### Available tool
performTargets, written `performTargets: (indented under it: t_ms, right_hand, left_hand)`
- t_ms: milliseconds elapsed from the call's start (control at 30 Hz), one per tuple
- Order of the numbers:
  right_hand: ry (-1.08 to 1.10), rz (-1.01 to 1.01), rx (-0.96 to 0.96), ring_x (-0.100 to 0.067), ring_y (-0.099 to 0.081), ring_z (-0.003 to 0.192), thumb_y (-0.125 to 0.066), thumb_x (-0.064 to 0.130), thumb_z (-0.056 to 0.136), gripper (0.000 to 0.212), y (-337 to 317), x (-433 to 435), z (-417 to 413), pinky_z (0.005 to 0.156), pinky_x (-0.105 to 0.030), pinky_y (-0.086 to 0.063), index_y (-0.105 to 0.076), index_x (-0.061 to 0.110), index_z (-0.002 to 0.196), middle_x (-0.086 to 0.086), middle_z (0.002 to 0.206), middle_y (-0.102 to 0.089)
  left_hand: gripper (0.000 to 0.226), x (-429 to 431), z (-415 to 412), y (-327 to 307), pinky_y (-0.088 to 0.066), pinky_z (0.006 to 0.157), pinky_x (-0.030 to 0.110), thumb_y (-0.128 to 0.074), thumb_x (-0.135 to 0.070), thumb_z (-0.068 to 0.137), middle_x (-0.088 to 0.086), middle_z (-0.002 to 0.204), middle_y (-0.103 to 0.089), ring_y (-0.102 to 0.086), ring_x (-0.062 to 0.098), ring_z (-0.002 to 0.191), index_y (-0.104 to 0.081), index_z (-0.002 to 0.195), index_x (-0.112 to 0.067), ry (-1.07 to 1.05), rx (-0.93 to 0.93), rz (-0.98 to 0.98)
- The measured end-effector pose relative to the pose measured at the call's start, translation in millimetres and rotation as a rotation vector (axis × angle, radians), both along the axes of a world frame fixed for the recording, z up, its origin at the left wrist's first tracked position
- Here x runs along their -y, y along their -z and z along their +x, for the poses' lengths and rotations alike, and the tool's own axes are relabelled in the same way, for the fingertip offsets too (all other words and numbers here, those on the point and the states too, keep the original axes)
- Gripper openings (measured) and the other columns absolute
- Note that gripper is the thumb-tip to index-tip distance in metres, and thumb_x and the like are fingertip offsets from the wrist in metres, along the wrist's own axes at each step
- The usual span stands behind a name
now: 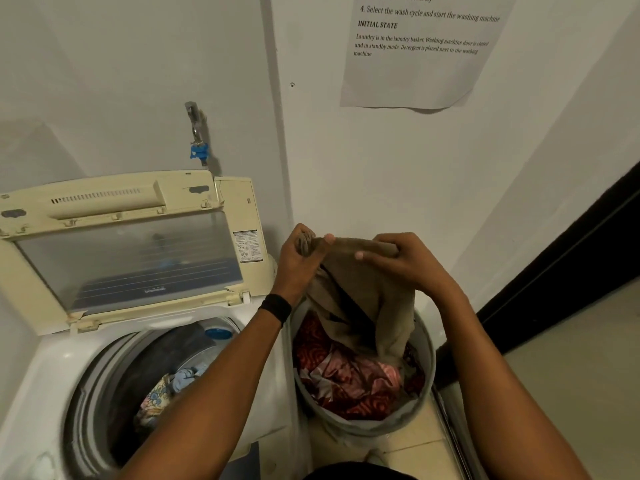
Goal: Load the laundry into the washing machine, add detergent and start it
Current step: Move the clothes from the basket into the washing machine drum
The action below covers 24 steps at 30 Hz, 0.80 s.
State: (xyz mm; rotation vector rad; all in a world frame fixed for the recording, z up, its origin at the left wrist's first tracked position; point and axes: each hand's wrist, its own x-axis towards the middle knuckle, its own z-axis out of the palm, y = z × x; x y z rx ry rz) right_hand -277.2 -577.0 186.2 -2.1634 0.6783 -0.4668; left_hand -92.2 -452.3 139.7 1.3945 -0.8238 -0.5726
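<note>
Above the laundry basket (428, 362): one tan garment (362, 292), held up by its top edge, lower part hanging down inside the basket over red patterned cloth (346, 379). Left grip (299, 259) clenched round one end of that edge; right grip (398, 263) pinching the other. Just beside the basket, to its left: washing machine (59, 365), lid (131, 261) raised, floral and blue clothes (173, 386) lying in the drum. Wall behind: tap (196, 133), printed sheet (412, 77).

washing machine (59, 368) on our left, lid (128, 258) raised at its back edge | clothes (166, 393) in its drum (131, 372) | basket (428, 362) just right of it, laundry (346, 379) inside | tap (195, 133) on wall (104, 81) behind
</note>
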Motion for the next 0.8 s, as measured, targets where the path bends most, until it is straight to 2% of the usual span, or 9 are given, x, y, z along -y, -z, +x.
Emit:
performTargets:
  t_ms: [100,167,267,333,467,567,667,733,800]
  right_hand:
    - [0.064,-0.003,0.166,-0.007,-0.069,0.083,-0.073,0.047,0.091,0.022,-9,-1,7,0.073,-0.022,-0.056,-0.076,0.026,0.086,0.012,0.083,-0.073]
    - [0.059,-0.036,0.178,-0.005,-0.069,0.084,-0.073,0.045,0.092,0.020,-9,-2,12,0.072,-0.018,-0.054,-0.076,0.026,0.087,0.014,0.083,-0.073]
    - [0.031,-0.056,0.152,-0.005,-0.068,0.082,-0.074,0.045,0.091,0.019,-2,-5,18,0.069,-0.015,-0.052,-0.075,0.027,0.088,0.013,0.082,-0.072]
    - [0.032,-0.062,0.098,-0.004,-0.066,0.077,-0.074,0.047,0.091,0.019,4,-3,16,0.065,-0.014,-0.048,-0.074,0.028,0.087,0.014,0.079,-0.070]
    - [0.051,-0.103,-0.047,-0.001,-0.065,0.080,-0.065,0.048,0.097,0.019,13,5,2,0.070,-0.022,-0.051,-0.075,0.033,0.091,0.018,0.085,-0.071]
    - [0.114,-0.122,0.085,0.000,-0.067,0.090,-0.064,0.042,0.099,0.018,8,2,2,0.077,-0.018,-0.051,-0.076,0.029,0.098,0.019,0.091,-0.073]
    - [0.124,-0.144,0.177,0.000,-0.068,0.088,-0.069,0.039,0.097,0.016,-1,-3,10,0.075,-0.013,-0.051,-0.077,0.024,0.096,0.017,0.089,-0.074]
    - [0.108,-0.128,0.200,-0.004,-0.068,0.085,-0.072,0.037,0.095,0.015,-4,-6,15,0.074,-0.015,-0.052,-0.077,0.023,0.093,0.013,0.085,-0.074]
    - [0.097,-0.103,0.209,-0.006,-0.068,0.083,-0.074,0.038,0.094,0.015,-4,-8,20,0.073,-0.017,-0.052,-0.076,0.023,0.091,0.012,0.084,-0.073]
  left_hand:
    - [0.050,3,-3,3,-0.035,0.061,0.029,-0.080,-0.043,0.087,0.001,0.067,-0.037,-0.034,0.017,0.066,-0.043,0.072,-0.013,0.021,0.020,0.017]
    - [0.035,6,-4,4,-0.045,0.067,0.030,-0.072,-0.036,0.096,-0.003,0.069,-0.053,-0.050,0.014,0.068,-0.053,0.075,-0.016,-0.009,0.024,0.019]
    - [0.027,8,-5,3,-0.056,0.095,0.037,-0.059,-0.044,0.102,-0.001,0.107,-0.074,-0.068,0.019,0.107,-0.073,0.103,-0.020,0.009,0.003,0.013]
    - [0.030,9,-4,1,-0.055,0.091,0.038,-0.059,-0.045,0.102,0.005,0.097,-0.072,-0.068,0.021,0.097,-0.070,0.091,-0.019,-0.024,-0.093,0.029]
    - [0.041,4,1,-4,-0.040,0.069,0.031,-0.064,-0.046,0.099,-0.003,0.068,-0.040,-0.040,0.012,0.067,-0.043,0.073,-0.021,-0.048,-0.114,0.020]
    - [0.047,2,1,-3,-0.038,0.063,0.028,-0.080,-0.041,0.087,-0.006,0.066,-0.037,-0.037,0.013,0.065,-0.041,0.070,-0.021,-0.019,0.011,0.029]
    - [0.039,6,-5,-2,-0.043,0.065,0.031,-0.072,-0.031,0.097,-0.006,0.064,-0.046,-0.044,0.013,0.063,-0.047,0.071,-0.015,-0.037,0.072,0.029]
    - [0.025,8,-6,-2,-0.055,0.082,0.032,-0.062,-0.033,0.103,-0.004,0.086,-0.068,-0.064,0.012,0.084,-0.066,0.092,-0.011,-0.027,0.079,0.012]
    - [0.023,9,-8,-2,-0.056,0.095,0.033,-0.057,-0.035,0.105,-0.003,0.105,-0.075,-0.069,0.015,0.104,-0.073,0.107,-0.018,-0.007,0.052,0.023]
